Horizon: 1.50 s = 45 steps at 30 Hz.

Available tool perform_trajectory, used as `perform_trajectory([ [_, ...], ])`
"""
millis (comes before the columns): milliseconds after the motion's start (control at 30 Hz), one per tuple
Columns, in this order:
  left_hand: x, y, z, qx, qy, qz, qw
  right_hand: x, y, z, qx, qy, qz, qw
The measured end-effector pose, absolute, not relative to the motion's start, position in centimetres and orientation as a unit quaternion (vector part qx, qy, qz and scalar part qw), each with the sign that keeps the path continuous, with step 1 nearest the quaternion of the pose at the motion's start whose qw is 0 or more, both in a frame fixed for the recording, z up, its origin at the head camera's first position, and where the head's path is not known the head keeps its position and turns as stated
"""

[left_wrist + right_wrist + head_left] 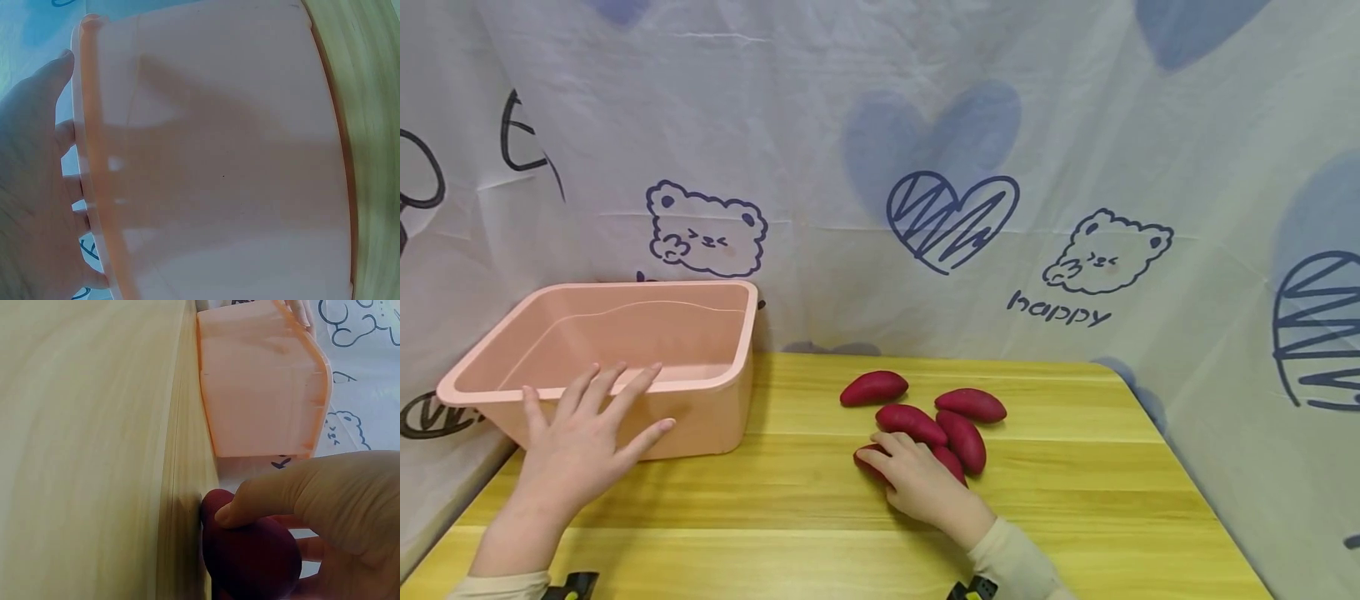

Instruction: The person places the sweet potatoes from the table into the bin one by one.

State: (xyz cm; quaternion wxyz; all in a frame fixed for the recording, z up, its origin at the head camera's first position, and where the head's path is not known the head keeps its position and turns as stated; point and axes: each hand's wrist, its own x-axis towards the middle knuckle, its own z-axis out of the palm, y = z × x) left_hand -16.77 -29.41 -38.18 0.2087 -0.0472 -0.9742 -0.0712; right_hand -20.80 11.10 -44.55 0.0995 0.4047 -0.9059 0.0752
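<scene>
Crimson tuber [256, 559] in right grip [919, 482], left grip [578, 442] at tub [711, 423]

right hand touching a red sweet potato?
Touching. The right wrist view shows the right hand with its thumb laid against the red sweet potato.

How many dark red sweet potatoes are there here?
6: one sweet potato at the back left, one at the back right, one in the middle, one just right of that, one partly covered by the right hand, and one in its grip. The hand might hide more.
</scene>
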Motion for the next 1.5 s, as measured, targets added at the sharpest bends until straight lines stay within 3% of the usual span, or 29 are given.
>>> perform_trajectory([
  [733, -16.4, -29.5, -38.2, -0.046, -0.973, -0.073, 0.213, -21.3, 9.6, -43.2, 0.438, -0.877, 0.087, 0.179],
  [1233, -16.5, -29.3, -38.1, -0.05, -0.974, -0.074, 0.208, -22.1, 7.7, -40.4, 0.444, -0.87, 0.09, 0.196],
  [1500, -16.5, -29.3, -37.9, -0.05, -0.973, -0.074, 0.212, -23.0, 6.5, -38.6, 0.459, -0.851, 0.087, 0.239],
])
